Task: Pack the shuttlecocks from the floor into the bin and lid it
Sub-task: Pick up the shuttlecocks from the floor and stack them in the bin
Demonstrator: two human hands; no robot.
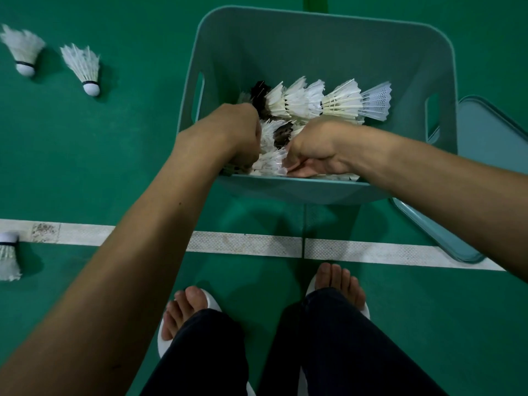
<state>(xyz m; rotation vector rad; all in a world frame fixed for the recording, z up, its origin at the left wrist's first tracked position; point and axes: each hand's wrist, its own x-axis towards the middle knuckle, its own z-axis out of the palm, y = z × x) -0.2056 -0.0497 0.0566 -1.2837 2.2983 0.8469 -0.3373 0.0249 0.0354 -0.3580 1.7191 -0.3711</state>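
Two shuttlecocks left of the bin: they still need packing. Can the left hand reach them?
Probably yes. The left hand is down in the bin, so it must lift over the rim, but only bare floor lies between it and the two shuttlecocks.

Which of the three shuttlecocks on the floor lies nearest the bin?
The right shuttlecock of the upper pair; its neighbour and the shuttlecock at the white line lie farther left of the bin.
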